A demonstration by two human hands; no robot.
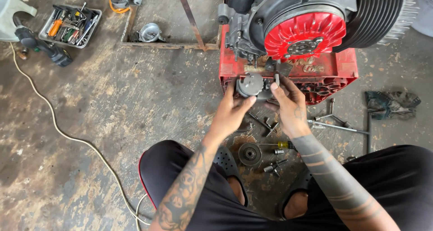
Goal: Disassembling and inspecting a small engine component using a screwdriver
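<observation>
Black trousers (397,181) cover the person's bent knees at the bottom of the view, with both tattooed forearms reaching forward between them. On the concrete floor (112,104) just ahead of the black sandals (225,161) lie a round grey clutch-like disc (250,154), a yellow-handled screwdriver (279,145) and a few small sockets (275,167).

Further forward, the left hand (232,113) grips a grey metal engine part (251,85), its fingers curled around the lower left edge and the thumb pressing on the face. The right hand (288,105) holds the right side of that same part, its fingers closed on it, with the index finger pointing up toward the engine. The part sits against the front of the red crate (338,68), just below the red finned flywheel (304,34) of the engine (288,5), which rests on the crate.

Right of the hands a T-handle wrench (336,126) lies on the floor, and a dark rag (391,103) lies beyond it. At upper left a metal tray of hand tools (71,25) sits near a black power tool (43,46), whose pale cord (67,136) snakes across the floor toward the person. A rusty metal frame (167,45) stands on the floor behind, left of the crate.
</observation>
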